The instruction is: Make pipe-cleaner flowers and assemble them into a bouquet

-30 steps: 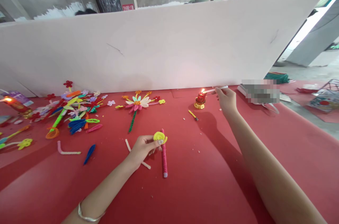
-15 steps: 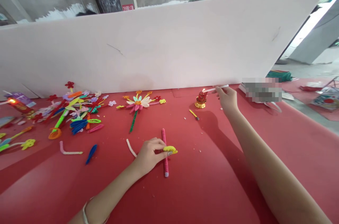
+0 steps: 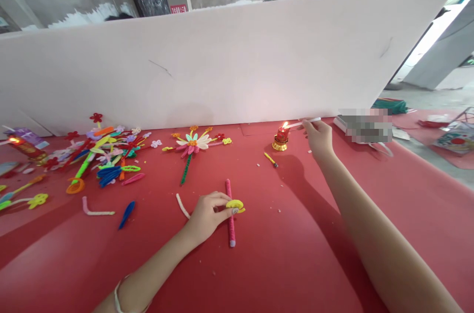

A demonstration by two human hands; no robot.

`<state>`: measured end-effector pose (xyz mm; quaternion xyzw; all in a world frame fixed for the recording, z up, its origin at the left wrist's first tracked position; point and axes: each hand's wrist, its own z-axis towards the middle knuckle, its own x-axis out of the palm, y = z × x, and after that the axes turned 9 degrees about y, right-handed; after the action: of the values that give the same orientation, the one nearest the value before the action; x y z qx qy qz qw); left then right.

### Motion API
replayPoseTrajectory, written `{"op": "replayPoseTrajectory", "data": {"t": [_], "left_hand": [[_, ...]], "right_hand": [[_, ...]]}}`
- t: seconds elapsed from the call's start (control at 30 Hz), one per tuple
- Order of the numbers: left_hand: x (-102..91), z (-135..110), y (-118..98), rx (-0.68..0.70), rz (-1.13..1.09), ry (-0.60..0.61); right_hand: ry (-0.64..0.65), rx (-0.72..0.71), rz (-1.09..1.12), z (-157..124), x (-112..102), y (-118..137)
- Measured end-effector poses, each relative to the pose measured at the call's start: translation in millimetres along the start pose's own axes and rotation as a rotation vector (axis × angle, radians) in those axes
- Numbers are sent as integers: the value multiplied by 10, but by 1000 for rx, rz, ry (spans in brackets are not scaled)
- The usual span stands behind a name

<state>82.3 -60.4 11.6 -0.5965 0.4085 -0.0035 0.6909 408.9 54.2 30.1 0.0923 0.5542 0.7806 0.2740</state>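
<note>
Yellow coil (image 3: 235, 204) pinched in the fingers of the left hand (image 3: 208, 214), near centre, over a pink rod (image 3: 231, 229); far and right, the right hand's (image 3: 320, 137) fingers grip a white stick (image 3: 295, 125) beside a lit candle (image 3: 283, 134).

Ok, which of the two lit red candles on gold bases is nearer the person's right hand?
The lit red candle right of centre: the bare right hand holds a thin white stick by its flame; the other candle is far left.
</note>
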Motion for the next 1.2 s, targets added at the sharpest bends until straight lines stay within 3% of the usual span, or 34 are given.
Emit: {"op": "replayPoseTrajectory", "data": {"t": [0.3,1.2], "left_hand": [[-32,2,-60,-56,-145,7],[11,-14,-28,-5,-112,86]], "right_hand": [[-12,6,17,5,-19,-11],[9,-13,-19,4,10,-45]]}}
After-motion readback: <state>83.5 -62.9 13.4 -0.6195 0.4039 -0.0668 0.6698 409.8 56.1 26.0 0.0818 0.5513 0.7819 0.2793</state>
